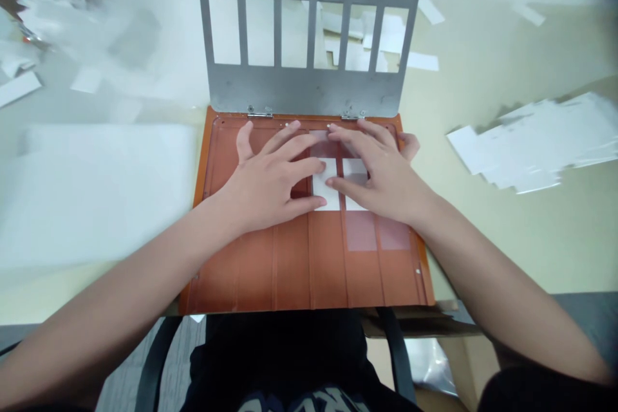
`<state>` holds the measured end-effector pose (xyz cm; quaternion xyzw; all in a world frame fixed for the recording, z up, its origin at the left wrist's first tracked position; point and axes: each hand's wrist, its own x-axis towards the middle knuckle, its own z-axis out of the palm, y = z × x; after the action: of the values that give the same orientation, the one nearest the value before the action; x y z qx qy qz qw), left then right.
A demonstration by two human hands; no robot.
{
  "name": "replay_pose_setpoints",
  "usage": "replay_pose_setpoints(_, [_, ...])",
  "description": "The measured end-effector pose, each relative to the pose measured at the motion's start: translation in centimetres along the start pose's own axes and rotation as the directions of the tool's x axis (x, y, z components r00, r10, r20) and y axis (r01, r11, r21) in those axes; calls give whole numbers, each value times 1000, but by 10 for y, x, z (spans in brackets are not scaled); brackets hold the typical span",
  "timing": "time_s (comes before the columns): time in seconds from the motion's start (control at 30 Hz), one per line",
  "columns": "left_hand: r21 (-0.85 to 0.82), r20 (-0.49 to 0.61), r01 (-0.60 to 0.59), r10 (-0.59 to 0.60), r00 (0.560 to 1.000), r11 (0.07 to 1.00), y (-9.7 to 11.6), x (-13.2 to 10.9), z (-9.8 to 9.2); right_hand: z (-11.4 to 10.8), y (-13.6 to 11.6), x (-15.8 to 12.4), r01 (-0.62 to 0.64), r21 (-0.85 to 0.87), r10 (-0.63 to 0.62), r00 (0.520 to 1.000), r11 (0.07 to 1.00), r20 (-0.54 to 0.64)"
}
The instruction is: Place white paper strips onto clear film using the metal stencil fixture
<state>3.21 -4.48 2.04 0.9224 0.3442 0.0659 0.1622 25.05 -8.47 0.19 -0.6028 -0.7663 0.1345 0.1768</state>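
An orange-brown board (290, 277) with shallow lengthwise slots lies in front of me. Hinged to its far edge, a grey metal frame (309, 90) with a row of rectangular windows stands raised. My left hand (273, 187) has its fingers spread over the board, thumb and fingertips at a white card (326, 199) in a middle slot. From the other side my right hand (386, 174) reaches in with fingers apart, its thumb on the same card. Partly under its palm is a second white card (355, 201). Clear film pieces (361, 232) lie in the slots nearby.
A pile of white cards (545, 141) spreads over the table at right. At left is a large white sheet or stack (96, 193). Loose white strips (422, 62) lie behind the frame. Plastic wrapping (140, 32) is at the far left. Below the table edge stands a cardboard box (463, 360).
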Motion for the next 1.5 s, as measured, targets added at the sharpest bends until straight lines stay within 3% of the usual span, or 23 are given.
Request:
replay_pose_setpoints(0.23, [7,-18,119,-119,993,993,3,0,0,-3,2,0,36,-32,-35,999,999,28])
replay_pose_setpoints(0.5, [-27,-35,233,-234,972,972,4,1,0,-1,-5,-1,5,104,4,996,995,-84])
replay_pose_setpoints(1.03, [-20,-33,200,-201,979,979,2,1,1,1,-5,0,119,168,-81,973,979,-215])
replay_pose_setpoints(1.5, [-21,18,194,-194,981,981,4,1,-2,-2,-5,-2,143,133,-125,982,981,-140])
